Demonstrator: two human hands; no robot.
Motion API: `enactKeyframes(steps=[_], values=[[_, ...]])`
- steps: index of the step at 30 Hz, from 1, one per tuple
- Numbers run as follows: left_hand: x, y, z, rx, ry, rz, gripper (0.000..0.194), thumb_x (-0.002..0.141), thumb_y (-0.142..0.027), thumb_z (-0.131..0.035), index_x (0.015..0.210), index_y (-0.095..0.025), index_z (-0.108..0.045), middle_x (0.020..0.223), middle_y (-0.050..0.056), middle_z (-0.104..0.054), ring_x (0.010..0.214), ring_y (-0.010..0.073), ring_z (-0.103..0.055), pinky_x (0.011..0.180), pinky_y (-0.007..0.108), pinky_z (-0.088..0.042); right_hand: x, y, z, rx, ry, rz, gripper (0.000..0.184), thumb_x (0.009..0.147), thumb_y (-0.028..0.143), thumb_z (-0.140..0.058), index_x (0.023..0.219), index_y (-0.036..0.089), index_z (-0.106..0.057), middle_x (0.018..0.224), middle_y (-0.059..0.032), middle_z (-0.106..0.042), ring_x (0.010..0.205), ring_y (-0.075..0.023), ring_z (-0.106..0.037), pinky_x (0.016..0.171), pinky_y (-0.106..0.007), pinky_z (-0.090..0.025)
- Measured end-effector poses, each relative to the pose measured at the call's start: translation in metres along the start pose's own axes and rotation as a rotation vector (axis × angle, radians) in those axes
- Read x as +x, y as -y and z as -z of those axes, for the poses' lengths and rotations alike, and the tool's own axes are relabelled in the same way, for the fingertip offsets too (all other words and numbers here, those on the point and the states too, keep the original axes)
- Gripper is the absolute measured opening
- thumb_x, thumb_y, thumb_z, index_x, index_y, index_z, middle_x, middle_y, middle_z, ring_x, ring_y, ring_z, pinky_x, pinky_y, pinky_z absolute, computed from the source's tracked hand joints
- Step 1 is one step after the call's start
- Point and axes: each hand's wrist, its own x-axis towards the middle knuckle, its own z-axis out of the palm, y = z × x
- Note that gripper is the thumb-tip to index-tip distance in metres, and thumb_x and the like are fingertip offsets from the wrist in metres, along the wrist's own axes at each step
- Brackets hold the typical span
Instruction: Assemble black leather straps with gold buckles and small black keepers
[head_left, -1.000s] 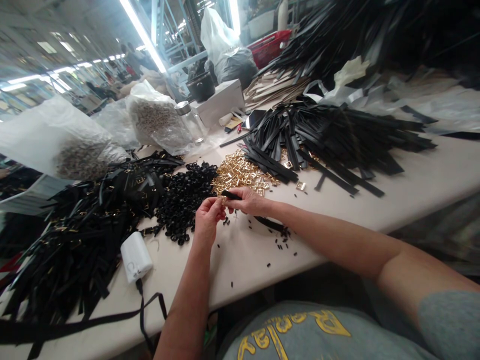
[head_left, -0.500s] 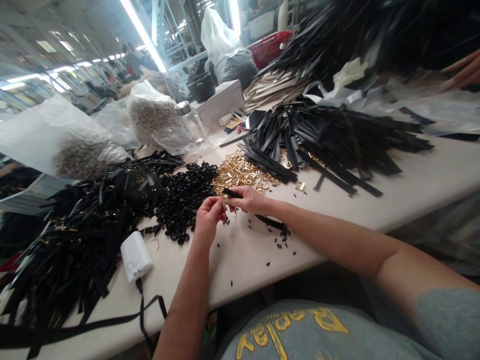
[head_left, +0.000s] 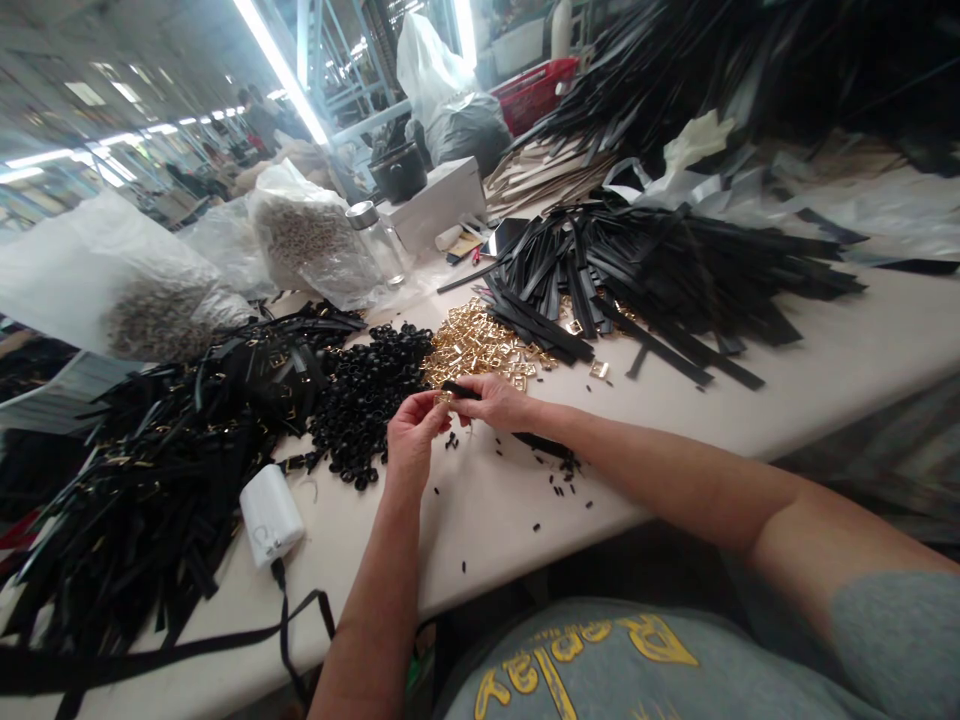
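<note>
My left hand [head_left: 414, 425] pinches a small gold buckle [head_left: 443, 398] between thumb and fingers. Close against it, my right hand [head_left: 499, 402] is closed on a black strap [head_left: 461, 390]; one end sticks out at the fingertips beside the buckle, and the rest trails beneath my right wrist. Whether the strap passes through the buckle is too small to tell. Just beyond my hands lies a heap of gold buckles [head_left: 480, 340]. To its left spreads a pile of small black loops [head_left: 364, 400].
Loose black straps [head_left: 667, 270] cover the table's back right. Buckled straps [head_left: 172, 450] are heaped at the left, near a white power bank [head_left: 271, 515] with a cable. Behind stand a glass jar [head_left: 381, 245], a white box [head_left: 442, 205] and filled plastic bags [head_left: 300, 230].
The buckle at my left fingertips has turned and shows more clearly, while my hands stay close together. At the far right, another person's hand has left the view.
</note>
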Motion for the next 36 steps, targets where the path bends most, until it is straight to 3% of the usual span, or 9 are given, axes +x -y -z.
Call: enactKeyframes(steps=[6,12,17,23,27,36], values=[[-0.0008,-0.0010,-0.0006,0.017,-0.028,-0.083,0.030,0.062,-0.032,-0.086,0.082,-0.015,-0.071,0.071,0.001,-0.065,0.058,0.0070,-0.054,0.054,0.017,-0.045,-0.0003,0.0008,0.0007,-0.078,-0.024,0.031,0.018,0.086,0.028,-0.060,0.077,0.011,-0.061,0.061,0.0010,-0.059,0.055,-0.0080,-0.053,0.056,-0.019,-0.038],[0.0044,-0.0028,0.0045,-0.239,-0.021,0.172,0.037,0.053,-0.029,-0.090,0.080,-0.014,-0.071,0.070,0.000,-0.066,0.054,0.0047,-0.055,0.052,0.014,-0.047,-0.0012,0.0017,0.0001,0.173,0.060,-0.013,0.031,0.085,0.043,-0.061,0.081,0.012,-0.058,0.060,0.0030,-0.056,0.044,-0.0047,-0.037,0.044,-0.019,-0.028],[0.0048,-0.0034,0.0049,-0.291,0.016,0.290,0.040,0.051,-0.029,-0.092,0.079,-0.013,-0.068,0.066,-0.002,-0.062,0.047,0.0017,-0.051,0.044,0.010,-0.043,-0.0001,-0.0005,-0.0014,0.181,0.093,0.048,0.036,0.081,0.047,-0.064,0.081,0.011,-0.058,0.060,0.0016,-0.055,0.054,-0.0077,-0.047,0.053,-0.019,-0.036],[0.0031,-0.0053,0.0027,-0.288,0.024,0.309,0.042,0.048,-0.032,-0.092,0.075,-0.013,-0.066,0.066,-0.002,-0.060,0.046,0.0010,-0.049,0.043,0.010,-0.041,0.0001,-0.0033,-0.0024,0.168,0.095,0.068,0.034,0.082,0.044,-0.063,0.082,0.011,-0.059,0.062,0.0010,-0.057,0.057,-0.0089,-0.051,0.056,-0.020,-0.040],[0.0036,-0.0030,0.0017,-0.217,-0.011,0.217,0.043,0.050,-0.037,-0.090,0.077,-0.013,-0.067,0.064,-0.002,-0.060,0.046,0.0026,-0.050,0.043,0.012,-0.042,-0.0004,-0.0041,-0.0026,0.120,0.071,0.041,0.026,0.084,0.037,-0.061,0.081,0.011,-0.060,0.061,0.0015,-0.057,0.057,-0.0085,-0.051,0.057,-0.019,-0.040],[-0.0037,-0.0013,-0.0021,0.114,-0.101,-0.187,0.029,0.069,-0.038,-0.080,0.084,-0.015,-0.070,0.065,-0.001,-0.063,0.051,0.0074,-0.053,0.049,0.019,-0.046,-0.0035,0.0029,-0.0022,0.045,0.033,0.036,0.012,0.084,0.023,-0.057,0.082,0.011,-0.061,0.066,0.0009,-0.059,0.056,-0.0081,-0.054,0.054,-0.017,-0.041]])
